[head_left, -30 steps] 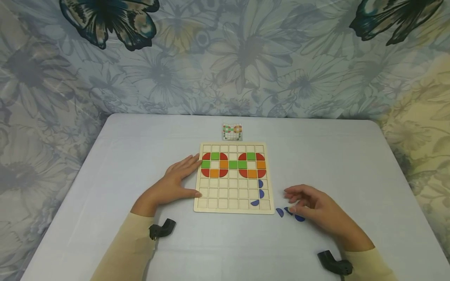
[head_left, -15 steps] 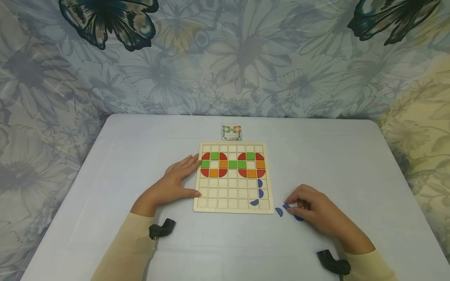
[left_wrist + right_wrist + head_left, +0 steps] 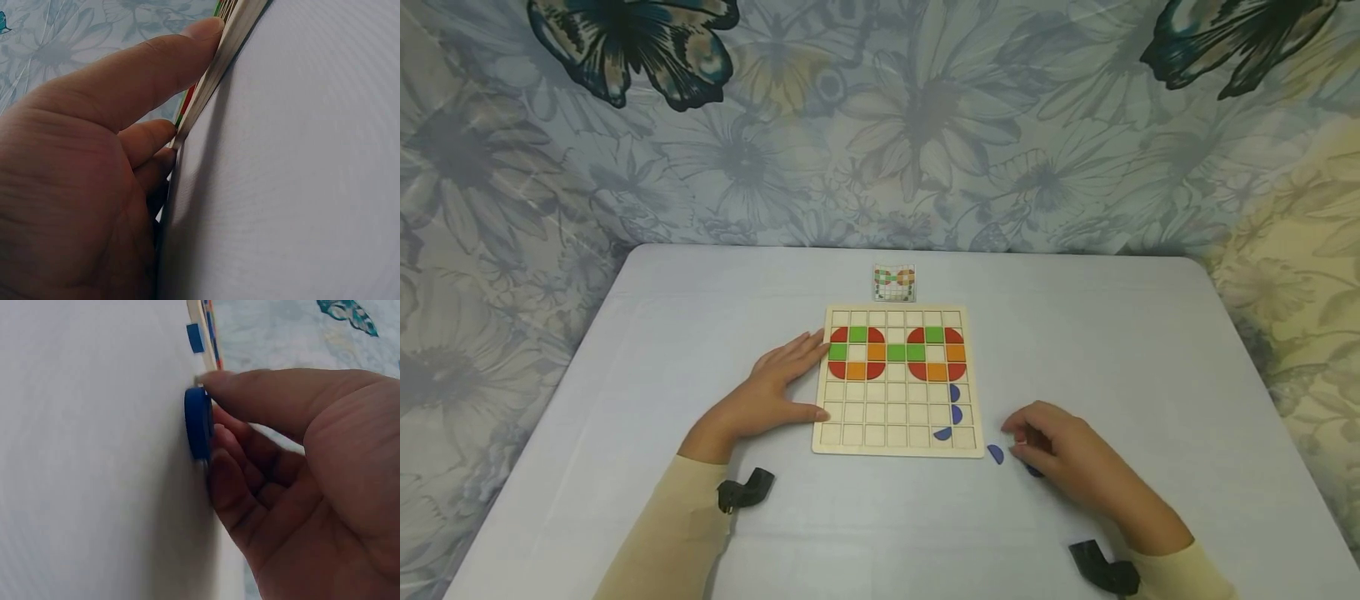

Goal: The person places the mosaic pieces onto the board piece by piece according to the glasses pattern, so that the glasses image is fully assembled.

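Note:
My left hand [image 3: 778, 383] lies spread along the left side of a wooden grid board [image 3: 898, 446], its thumb and fingertips touching the edge. In the left wrist view the thumb [image 3: 162, 65] rests against that edge. Right of the board, my right hand [image 3: 1067, 446] has its fingers curled and pinches a blue half-circle piece, mostly hidden in the head view. The right wrist view has a blue half-circle piece [image 3: 198, 424] at the thumb and fingertips. Another blue half-circle [image 3: 1033, 471] is partly hidden under the hand, and one more [image 3: 996, 454] lies by the board's corner.
Red, green and orange pieces form two rings joined by a green square [image 3: 897, 352] on the board. Several blue half-circles, one of them lowest [image 3: 942, 434], lie at its lower right. A small pattern card [image 3: 894, 283] lies behind the board on the white table [image 3: 700, 333].
My right hand's fingers have closed in on the middle loose blue half-circle, which is no longer visible on the table, and the hand has shifted slightly left. My left hand stays put.

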Demonstrator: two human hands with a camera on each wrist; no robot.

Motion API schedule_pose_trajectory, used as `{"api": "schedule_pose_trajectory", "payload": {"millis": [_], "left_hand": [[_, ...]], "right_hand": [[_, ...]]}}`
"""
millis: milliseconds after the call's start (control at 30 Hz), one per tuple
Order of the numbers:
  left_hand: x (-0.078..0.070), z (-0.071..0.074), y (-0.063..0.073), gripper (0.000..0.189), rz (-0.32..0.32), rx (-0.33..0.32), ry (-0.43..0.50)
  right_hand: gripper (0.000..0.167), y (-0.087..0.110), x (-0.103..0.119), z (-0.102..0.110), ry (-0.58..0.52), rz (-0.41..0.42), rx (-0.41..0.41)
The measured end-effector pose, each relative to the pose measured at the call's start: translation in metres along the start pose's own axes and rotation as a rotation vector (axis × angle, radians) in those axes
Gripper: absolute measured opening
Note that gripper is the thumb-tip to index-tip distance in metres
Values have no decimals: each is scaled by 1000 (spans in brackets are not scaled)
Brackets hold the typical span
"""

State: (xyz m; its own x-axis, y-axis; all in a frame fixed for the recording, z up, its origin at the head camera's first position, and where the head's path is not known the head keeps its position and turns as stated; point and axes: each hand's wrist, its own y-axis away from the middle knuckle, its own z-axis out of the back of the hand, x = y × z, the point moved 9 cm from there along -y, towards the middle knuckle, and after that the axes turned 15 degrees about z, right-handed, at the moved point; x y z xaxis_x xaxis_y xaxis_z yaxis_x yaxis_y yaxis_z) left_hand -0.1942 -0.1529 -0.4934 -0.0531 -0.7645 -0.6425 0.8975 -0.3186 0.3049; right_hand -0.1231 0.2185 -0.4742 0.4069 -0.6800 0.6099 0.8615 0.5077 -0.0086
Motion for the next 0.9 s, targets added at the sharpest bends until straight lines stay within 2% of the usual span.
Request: {"api": "schedule_pose_trajectory", "payload": {"millis": [167, 400, 600, 800, 900], "left_hand": [[-2, 0, 0, 108, 5, 4, -7], [-2, 1, 1, 108, 13, 4, -9], [-2, 0, 1, 108, 9, 6, -12], [-1, 1, 1, 108, 1, 2, -9], [-1, 1, 1, 108, -1, 3, -5]], "right_hand": [[29, 8, -5, 10, 62, 3, -14], [22, 14, -13, 15, 7, 19, -27], [23, 17, -18, 20, 24, 1, -19], [25, 19, -20, 24, 5, 46, -39], [24, 18, -21, 22, -1, 21, -34]]}}
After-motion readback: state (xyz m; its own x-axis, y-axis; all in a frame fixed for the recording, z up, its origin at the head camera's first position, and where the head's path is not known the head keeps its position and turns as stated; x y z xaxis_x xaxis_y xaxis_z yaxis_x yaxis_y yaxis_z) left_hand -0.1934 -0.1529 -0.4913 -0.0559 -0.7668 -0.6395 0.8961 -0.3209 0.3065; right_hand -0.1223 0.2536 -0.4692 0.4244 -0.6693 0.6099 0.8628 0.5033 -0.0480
